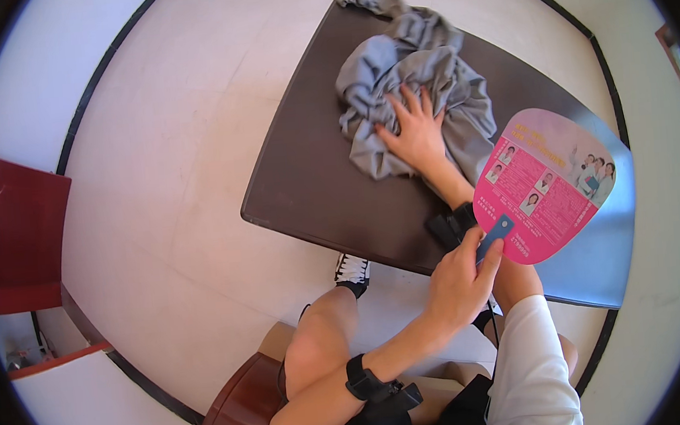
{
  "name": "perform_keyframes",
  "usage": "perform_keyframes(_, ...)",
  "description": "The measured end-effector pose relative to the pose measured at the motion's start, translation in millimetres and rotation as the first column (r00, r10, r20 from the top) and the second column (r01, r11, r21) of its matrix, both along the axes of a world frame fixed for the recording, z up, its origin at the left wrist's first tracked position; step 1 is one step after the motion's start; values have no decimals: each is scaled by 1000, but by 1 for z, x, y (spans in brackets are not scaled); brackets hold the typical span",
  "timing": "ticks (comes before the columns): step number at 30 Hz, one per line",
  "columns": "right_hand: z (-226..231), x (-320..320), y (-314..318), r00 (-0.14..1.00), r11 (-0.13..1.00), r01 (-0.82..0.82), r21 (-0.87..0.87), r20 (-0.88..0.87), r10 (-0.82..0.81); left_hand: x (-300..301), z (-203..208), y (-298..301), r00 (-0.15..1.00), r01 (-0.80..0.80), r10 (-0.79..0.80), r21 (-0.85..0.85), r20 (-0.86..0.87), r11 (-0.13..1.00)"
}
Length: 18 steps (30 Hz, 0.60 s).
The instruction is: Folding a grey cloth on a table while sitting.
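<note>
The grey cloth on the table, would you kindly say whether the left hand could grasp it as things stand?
Probably not readily: the left hand is gripping the pink fan, though the left side of the grey cloth looks uncovered beside the right hand.

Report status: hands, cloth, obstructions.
Left hand gripping pink fan by blue handle. Right hand spread on crumpled grey cloth, atop dark table. Fan blocks view of part of right arm.

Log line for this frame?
left hand: holds pink fan by blue handle | right hand: spread on grey cloth | cloth: crumpled on dark table
</note>
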State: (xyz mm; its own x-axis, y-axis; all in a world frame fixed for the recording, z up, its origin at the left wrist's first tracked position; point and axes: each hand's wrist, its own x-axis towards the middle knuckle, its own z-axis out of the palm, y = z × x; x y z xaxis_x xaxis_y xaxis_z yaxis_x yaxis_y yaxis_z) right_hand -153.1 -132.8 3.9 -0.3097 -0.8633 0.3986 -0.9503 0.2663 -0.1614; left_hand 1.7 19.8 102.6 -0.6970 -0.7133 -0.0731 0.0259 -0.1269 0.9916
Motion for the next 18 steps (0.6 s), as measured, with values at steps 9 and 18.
perform_keyframes(9, -13, 10, 150, 894, 880, -436, 190, 199, 401, 5, -28, -5, 1000, -27, 27, -79, 1, 996)
perform_keyframes(18, 19, -162, 344, 992, 976, 101, 191, -98, -84, -1, -17, 0, 1000, -5, 6, -35, 18, 999)
